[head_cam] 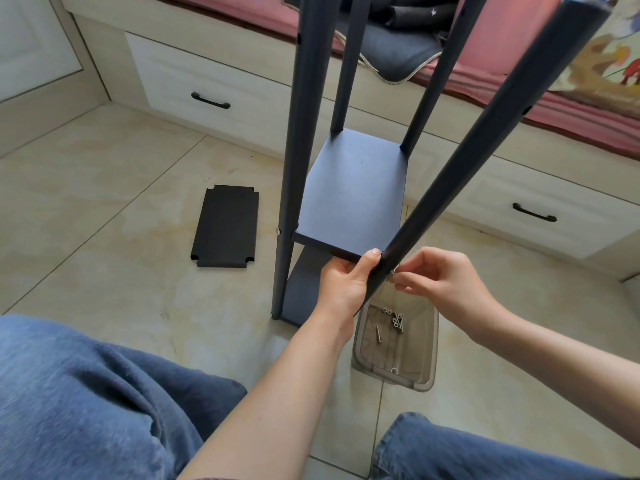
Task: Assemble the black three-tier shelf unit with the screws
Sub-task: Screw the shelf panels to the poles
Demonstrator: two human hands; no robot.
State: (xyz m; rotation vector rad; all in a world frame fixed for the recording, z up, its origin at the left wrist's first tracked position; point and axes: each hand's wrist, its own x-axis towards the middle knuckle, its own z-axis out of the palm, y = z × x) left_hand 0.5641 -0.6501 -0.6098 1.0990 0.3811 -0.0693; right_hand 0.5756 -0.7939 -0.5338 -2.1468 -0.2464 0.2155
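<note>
- Nearest, just below both hands, a clear plastic tub (394, 344) sits on the pale tiled floor (104, 209) with several loose silver screws (394, 318) in it, an easy drop down from the right hand.
- Right at the join, the right hand (446, 282) has its thumb and fingertips closed in a pinch on a small silver screw (392, 271), which sits against the outer face of the near right black round post (485, 133); the screw points leftward, across the post and toward the shelf edge.
- Directly on the other side of that post, the left hand (346, 282) curls its fingers under the near corner of the flat black middle shelf board (349, 199), thumb lying up along the post, gripping board and post together.
- So the post lies between the two hands, its long axis rising up and away to the right; I judge the coming move depends on the screw staying square to it while the left hand keeps the corner level.
- Under the left hand, the black bottom board (304, 289) is already mounted.
- Farther off, left of the left hand, the third black board with notched corners (225, 226) lies flat on the floor, not yet fitted.
- Beyond, the pale wooden drawer fronts (207, 88) close the view.
</note>
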